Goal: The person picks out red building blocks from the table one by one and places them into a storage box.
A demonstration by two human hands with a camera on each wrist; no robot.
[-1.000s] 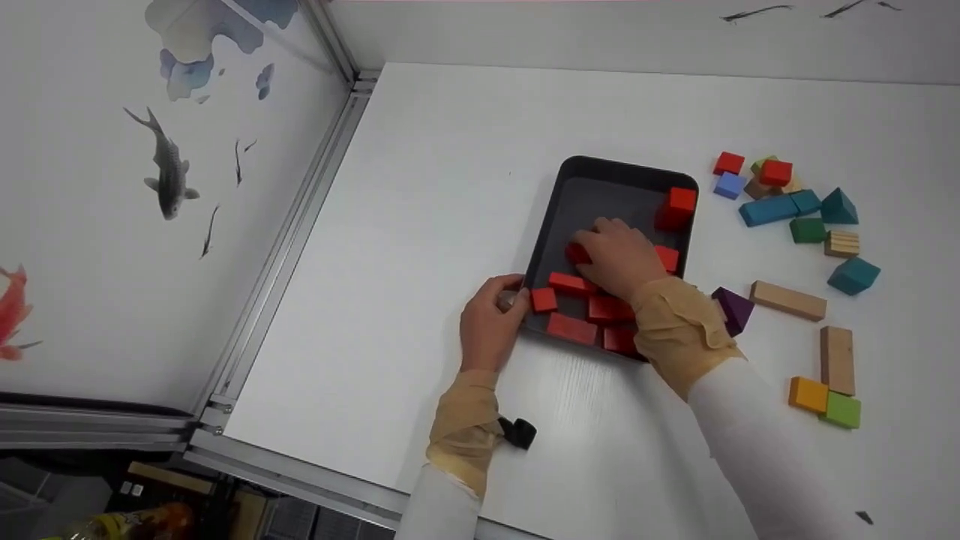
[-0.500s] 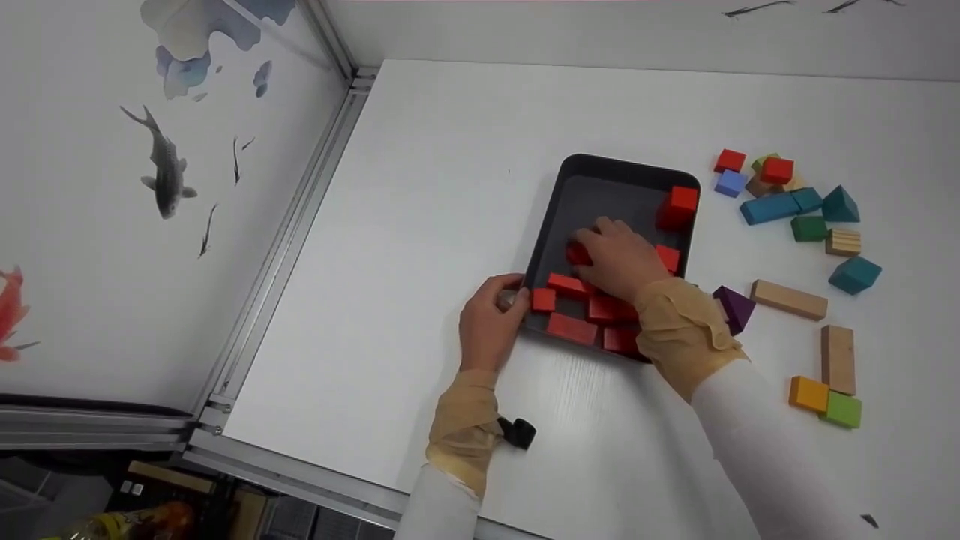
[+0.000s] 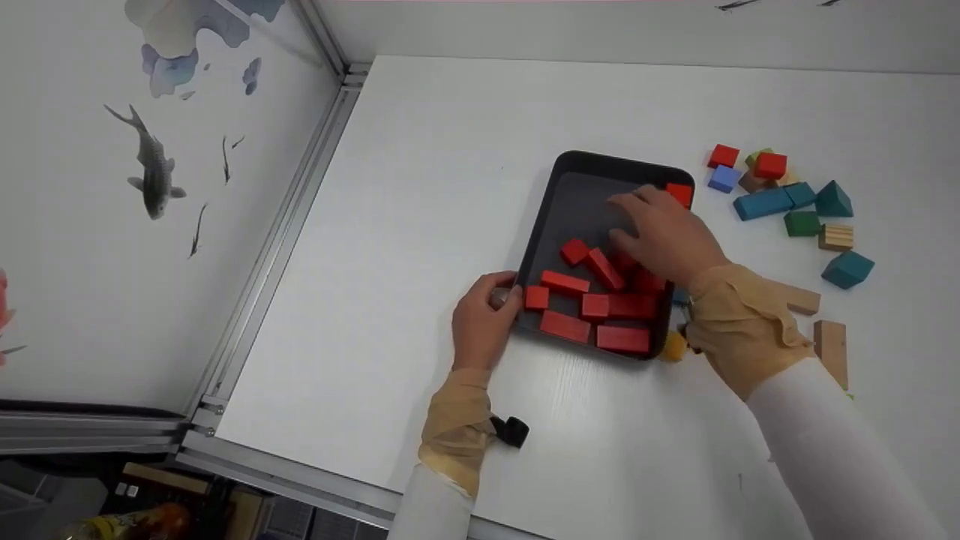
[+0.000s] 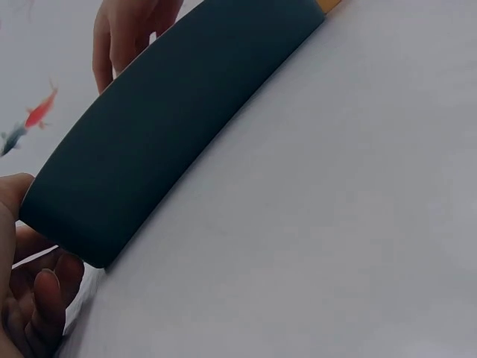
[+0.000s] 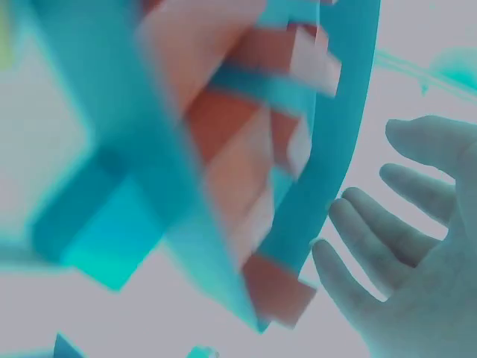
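Head view: dark rectangular tray (image 3: 559, 196) sits on the white counter (image 3: 450, 150), right of centre. Red wooden blocks (image 3: 592, 304) lie in its near half, loosely packed, some flat, one tilted.

Left hand (image 3: 480, 322) at the tray's near-left corner; grip is curled on the rim, thumb on top by a small red block (image 3: 536, 298). Left wrist view confirms: fingers (image 4: 45, 298) curled under the tray's outer wall (image 4: 164, 127).

Right hand (image 3: 664, 232) is above the tray's far-right part, fingers loosely spread and slightly bent, holding nothing that I can see. One red block (image 3: 681, 193) shows just beyond its fingertips, at the far-right corner. Right wrist view is blurred and colour-shifted; the fingers (image 5: 395, 246) appear extended and apart.

Right of the tray, on the counter: loose blocks — red cube (image 3: 724, 156), light blue cube (image 3: 724, 178), long blue block (image 3: 763, 203), teal prism (image 3: 834, 199), green cube (image 3: 802, 223), natural wood pieces (image 3: 831, 341). Fish decals (image 3: 150, 165) on the left wall panel.
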